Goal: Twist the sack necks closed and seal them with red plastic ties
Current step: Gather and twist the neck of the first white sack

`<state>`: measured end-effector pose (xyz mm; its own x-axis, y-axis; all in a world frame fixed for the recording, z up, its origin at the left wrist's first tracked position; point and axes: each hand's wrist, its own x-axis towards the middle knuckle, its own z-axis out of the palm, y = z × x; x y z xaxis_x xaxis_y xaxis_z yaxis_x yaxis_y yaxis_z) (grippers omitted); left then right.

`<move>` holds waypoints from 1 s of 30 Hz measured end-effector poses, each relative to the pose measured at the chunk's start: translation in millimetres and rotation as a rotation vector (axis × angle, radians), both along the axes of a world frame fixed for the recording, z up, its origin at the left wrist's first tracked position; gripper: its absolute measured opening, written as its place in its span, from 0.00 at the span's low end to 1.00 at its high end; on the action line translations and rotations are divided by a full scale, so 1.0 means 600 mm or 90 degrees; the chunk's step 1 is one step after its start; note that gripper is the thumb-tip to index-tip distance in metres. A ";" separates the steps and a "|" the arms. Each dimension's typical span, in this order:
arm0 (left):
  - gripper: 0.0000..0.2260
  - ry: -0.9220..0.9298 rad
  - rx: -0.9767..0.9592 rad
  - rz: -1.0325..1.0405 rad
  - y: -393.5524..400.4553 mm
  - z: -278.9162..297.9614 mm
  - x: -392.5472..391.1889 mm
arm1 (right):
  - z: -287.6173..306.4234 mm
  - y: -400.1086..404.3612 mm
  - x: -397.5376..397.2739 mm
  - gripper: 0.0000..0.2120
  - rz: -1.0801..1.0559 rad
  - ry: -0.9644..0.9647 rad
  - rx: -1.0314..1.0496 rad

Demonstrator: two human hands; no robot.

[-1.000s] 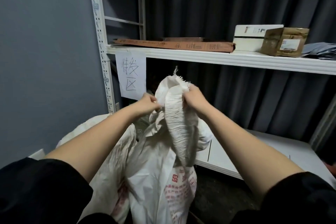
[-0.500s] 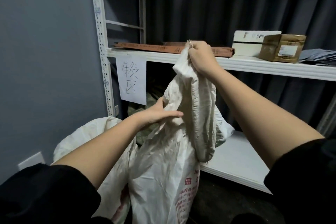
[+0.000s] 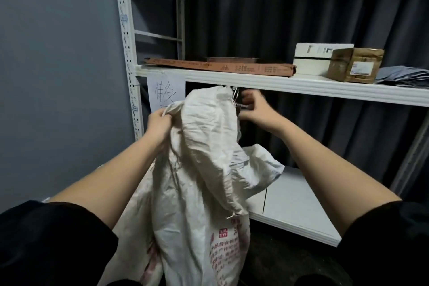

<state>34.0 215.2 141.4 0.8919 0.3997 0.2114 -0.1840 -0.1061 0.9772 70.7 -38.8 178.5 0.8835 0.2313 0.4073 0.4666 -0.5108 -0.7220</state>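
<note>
A white woven sack (image 3: pixel 204 169) with red print low on its front stands in front of me, its loose top spread wide and held up. My left hand (image 3: pixel 160 123) grips the left edge of the sack mouth in a closed fist. My right hand (image 3: pixel 253 109) pinches the right edge of the mouth near its frayed threads, just under the shelf. The inside of the sack is hidden. No red tie shows anywhere.
A white metal rack stands behind the sack: its upper shelf (image 3: pixel 301 86) holds a flat brown carton (image 3: pixel 220 68), a white box (image 3: pixel 318 59) and a brown box (image 3: pixel 357 65). A handwritten paper sign (image 3: pixel 162 93) hangs at the left post. The lower shelf (image 3: pixel 297 206) lies right of the sack.
The right hand came down from shelf height to just below the shelf. The left hand moved up off the sack's side to its left edge, and the bunched top is now spread wide.
</note>
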 end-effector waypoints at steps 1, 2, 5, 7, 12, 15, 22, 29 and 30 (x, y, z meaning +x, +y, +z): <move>0.15 -0.002 -0.012 -0.001 0.003 0.002 -0.001 | -0.021 -0.002 0.009 0.37 0.032 0.041 -0.117; 0.16 -0.006 -0.019 -0.008 0.005 0.004 -0.002 | -0.036 0.001 0.015 0.44 0.056 0.056 -0.204; 0.17 -0.016 -0.046 -0.049 0.002 0.011 -0.009 | -0.051 0.024 0.009 0.42 0.068 0.062 -0.188; 0.16 -0.017 -0.059 -0.057 0.001 0.015 -0.012 | -0.048 0.037 -0.003 0.17 0.065 0.058 -0.255; 0.30 -0.220 0.532 0.104 0.001 0.001 -0.040 | -0.025 0.020 0.001 0.11 -0.193 -0.077 -0.206; 0.38 -0.658 0.986 0.005 -0.022 0.012 -0.069 | 0.012 0.015 -0.007 0.11 -0.212 -0.104 -0.111; 0.13 -1.018 1.256 -0.081 -0.157 -0.011 -0.091 | 0.068 0.017 -0.022 0.12 -0.176 -0.150 -0.118; 0.02 -0.653 1.228 0.178 -0.151 0.047 -0.053 | 0.095 -0.037 -0.004 0.07 -0.184 -0.142 0.046; 0.02 -0.627 1.189 0.198 -0.148 0.057 -0.048 | 0.098 -0.039 -0.008 0.08 -0.159 -0.138 0.048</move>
<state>5.0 126.5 175.6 0.2329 -0.7038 0.6711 -0.2289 -0.7104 -0.6656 65.9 -62.3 237.0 0.7999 -0.0191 0.5999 0.4812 -0.5771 -0.6599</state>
